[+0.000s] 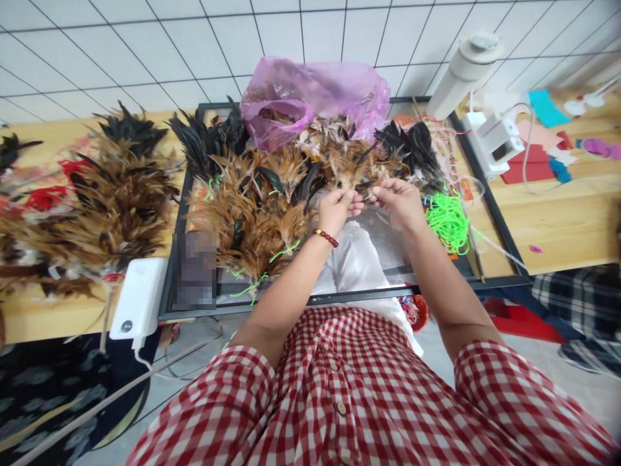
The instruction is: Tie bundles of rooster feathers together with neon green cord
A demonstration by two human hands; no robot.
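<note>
My left hand (337, 210), with a bead bracelet (325, 237) at its wrist, is closed in a pinch. Close by on the right, my right hand (400, 202) also pinches with thumb and fingertips. Between the two sets of fingertips shows a thin brown feather (367, 197), small and partly hidden by the fingers. Just beyond the hands lies a loose heap of brown feathers (342, 165). To the left are bunches of brown feathers (264, 226), some tied with bright green string. A tangle of green string (447, 221) rests right of my right hand.
A black-framed tray (339, 296) holds the feathers. A pink plastic bag (330, 90) stands at its back, with black feathers (410, 145) nearby. More feather bunches (116, 207) lie left. A white power bank (139, 298), a white cylinder (463, 74) and a power strip (492, 142) flank the tray.
</note>
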